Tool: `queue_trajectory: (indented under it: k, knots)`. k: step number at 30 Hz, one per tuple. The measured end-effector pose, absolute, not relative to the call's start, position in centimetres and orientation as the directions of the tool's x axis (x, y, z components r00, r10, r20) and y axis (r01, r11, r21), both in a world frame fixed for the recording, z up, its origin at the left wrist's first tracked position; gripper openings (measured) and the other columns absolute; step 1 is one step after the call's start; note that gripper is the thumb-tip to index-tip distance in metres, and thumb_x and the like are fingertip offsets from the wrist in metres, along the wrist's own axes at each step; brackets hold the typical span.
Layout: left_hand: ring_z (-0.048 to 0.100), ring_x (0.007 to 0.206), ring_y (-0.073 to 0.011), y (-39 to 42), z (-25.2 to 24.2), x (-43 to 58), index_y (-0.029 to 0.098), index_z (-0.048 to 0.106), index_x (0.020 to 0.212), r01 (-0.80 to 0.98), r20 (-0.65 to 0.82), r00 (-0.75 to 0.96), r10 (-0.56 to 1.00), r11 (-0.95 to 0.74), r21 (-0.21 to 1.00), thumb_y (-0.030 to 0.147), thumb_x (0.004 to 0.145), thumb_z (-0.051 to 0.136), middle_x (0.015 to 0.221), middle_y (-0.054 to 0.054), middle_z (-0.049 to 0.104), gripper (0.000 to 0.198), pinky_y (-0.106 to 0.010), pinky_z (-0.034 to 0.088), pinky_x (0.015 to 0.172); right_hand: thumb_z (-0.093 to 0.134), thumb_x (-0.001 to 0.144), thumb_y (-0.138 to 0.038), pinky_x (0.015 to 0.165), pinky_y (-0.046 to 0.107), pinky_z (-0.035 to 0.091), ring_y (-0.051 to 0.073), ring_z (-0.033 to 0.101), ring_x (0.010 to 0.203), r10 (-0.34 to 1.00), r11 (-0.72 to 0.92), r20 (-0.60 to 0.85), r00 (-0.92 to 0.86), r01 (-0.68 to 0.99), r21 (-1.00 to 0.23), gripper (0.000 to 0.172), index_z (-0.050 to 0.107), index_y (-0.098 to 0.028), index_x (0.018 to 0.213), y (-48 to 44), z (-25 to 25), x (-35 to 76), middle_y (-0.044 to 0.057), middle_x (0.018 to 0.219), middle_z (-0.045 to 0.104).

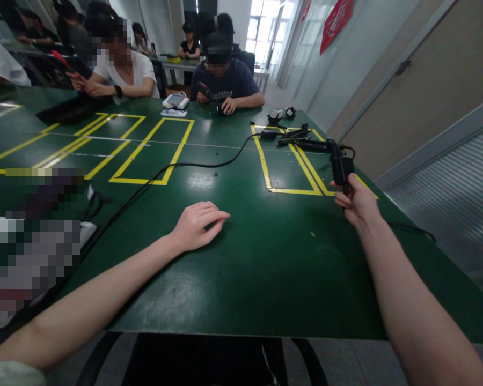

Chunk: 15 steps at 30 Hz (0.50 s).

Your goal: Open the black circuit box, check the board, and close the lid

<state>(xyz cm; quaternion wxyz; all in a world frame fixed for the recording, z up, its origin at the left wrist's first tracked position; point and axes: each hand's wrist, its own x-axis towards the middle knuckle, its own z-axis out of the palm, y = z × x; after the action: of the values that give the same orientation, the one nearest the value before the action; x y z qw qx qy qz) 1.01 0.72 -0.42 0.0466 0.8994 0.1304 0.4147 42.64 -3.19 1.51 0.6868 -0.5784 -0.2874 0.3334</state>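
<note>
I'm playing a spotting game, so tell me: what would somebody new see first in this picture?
Probably the black pistol-shaped tool in the person's right hand, at the right side of the picture. Next might come the bright yellow tape outlines across the big green table, with the left hand at the near side of them. High on the wall at the upper right, a red banner stands out too.

You can read no text: the lettering on the dark blue shirt (pixel 241 80) and red banner (pixel 337 24) is unclear.
</note>
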Motion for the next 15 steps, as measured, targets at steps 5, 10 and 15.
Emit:
queue_trajectory:
  k: [5,10,15]
  knots:
    - [0.045,0.052,-0.0131,0.6,-0.2,0.7,0.020,0.049,0.066,0.249,0.682,0.654,0.328,-0.944,0.215,0.010,0.079,0.045,0.056,0.002,0.052,0.017,-0.028,0.038,0.054,0.053,0.097,-0.038,0.031,0.019,0.011,0.003,0.013,0.035,0.779,0.040,-0.070,0.623,-0.161,-0.986,0.030,0.059,-0.021,0.073,-3.4,1.7,43.0,0.001,0.069,0.066]
    - [0.038,0.050,-0.0133,0.9,-0.2,0.4,0.022,0.040,0.063,0.258,0.664,0.659,0.353,-0.936,0.241,0.011,0.076,0.042,0.054,0.003,0.043,0.017,-0.028,0.033,0.053,0.067,0.086,-0.039,0.032,0.017,0.016,0.004,0.020,0.037,0.741,-0.021,-0.034,0.671,-0.028,-0.999,0.021,0.056,-0.023,0.079,-3.7,1.6,43.1,-0.001,0.069,0.065]
    - [0.037,0.050,-0.0130,0.9,-0.2,0.4,0.022,0.038,0.063,0.249,0.667,0.655,0.356,-0.934,0.255,0.011,0.077,0.043,0.054,0.004,0.041,0.018,-0.028,0.031,0.052,0.084,0.066,-0.033,0.036,0.021,0.030,0.010,0.039,0.043,0.628,-0.159,0.116,0.769,0.274,-0.948,0.041,0.062,-0.023,0.100,-3.7,-0.3,44.8,-0.002,0.069,0.064]
